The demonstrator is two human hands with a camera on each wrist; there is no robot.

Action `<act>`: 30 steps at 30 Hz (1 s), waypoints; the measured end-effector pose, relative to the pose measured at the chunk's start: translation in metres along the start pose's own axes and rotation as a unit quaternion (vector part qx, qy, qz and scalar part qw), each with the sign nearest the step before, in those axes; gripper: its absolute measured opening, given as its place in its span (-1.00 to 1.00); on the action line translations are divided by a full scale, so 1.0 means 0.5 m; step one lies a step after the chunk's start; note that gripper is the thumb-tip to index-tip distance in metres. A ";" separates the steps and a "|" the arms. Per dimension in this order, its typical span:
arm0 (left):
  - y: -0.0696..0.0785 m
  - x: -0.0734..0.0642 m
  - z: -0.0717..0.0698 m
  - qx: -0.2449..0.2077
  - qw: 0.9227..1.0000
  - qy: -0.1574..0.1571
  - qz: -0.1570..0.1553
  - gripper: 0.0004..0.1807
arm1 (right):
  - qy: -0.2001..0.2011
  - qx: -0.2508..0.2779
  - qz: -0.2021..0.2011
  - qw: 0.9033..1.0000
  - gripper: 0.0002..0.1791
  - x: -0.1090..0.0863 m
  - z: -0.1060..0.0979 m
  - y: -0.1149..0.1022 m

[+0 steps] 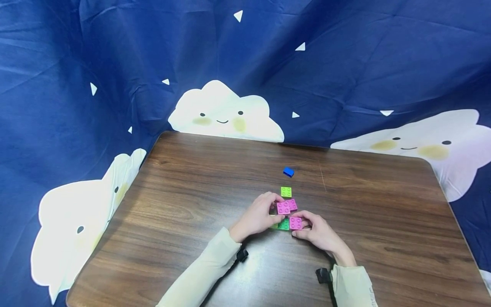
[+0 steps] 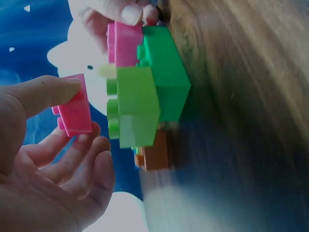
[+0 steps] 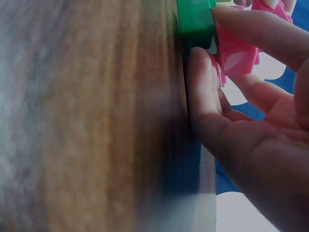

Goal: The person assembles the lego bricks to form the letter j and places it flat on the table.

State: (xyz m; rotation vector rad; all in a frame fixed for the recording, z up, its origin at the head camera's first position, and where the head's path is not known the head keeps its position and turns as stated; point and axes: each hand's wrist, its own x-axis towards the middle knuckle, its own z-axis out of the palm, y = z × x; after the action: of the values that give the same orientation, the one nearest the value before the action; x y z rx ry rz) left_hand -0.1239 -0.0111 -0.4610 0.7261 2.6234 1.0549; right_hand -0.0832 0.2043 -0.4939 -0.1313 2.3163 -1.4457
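My left hand [image 1: 261,214] pinches a pink building brick [image 1: 284,208] between thumb and fingers, raised above the table in the left wrist view. A green brick [image 2: 166,72] lies below with a light green brick [image 2: 137,106] on one end. On its other end sits a second pink brick [image 1: 296,223], gripped by my right hand [image 1: 319,231]. In the right wrist view, the right thumb and a finger lie at the join of this pink brick [image 3: 236,50] and the green one [image 3: 195,24].
Behind the left hand's brick lies another pink brick [image 1: 293,204]. Farther back on the wooden table [image 1: 215,179] are a light green brick [image 1: 286,192] and a blue brick [image 1: 288,172]. An orange-brown brick [image 2: 157,151] shows in the left wrist view. A blue curtain [image 1: 268,51] hangs behind.
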 end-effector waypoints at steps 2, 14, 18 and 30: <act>0.005 -0.001 0.005 0.013 1.000 -0.005 0.004 -0.60 | -0.003 0.011 -0.004 1.000 -0.46 -0.001 -0.001 0.001; 0.020 -0.002 0.032 0.070 0.996 -0.020 0.048 -0.53 | -0.012 0.027 -0.012 1.000 -0.49 0.001 0.000 0.013; 0.022 -0.002 0.041 0.081 0.995 -0.020 0.052 -0.55 | -0.018 0.036 -0.025 0.999 -0.49 -0.001 -0.001 0.016; 0.026 -0.003 0.061 0.093 0.994 -0.022 0.052 -0.55 | -0.028 0.058 -0.041 0.997 -0.48 -0.005 -0.004 0.017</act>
State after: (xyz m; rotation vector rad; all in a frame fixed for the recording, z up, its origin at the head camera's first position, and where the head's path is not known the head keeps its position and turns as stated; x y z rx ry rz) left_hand -0.1067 0.0142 -0.4735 0.9250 2.6967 0.8155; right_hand -0.0806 0.2104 -0.4999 -0.2341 2.1992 -1.5913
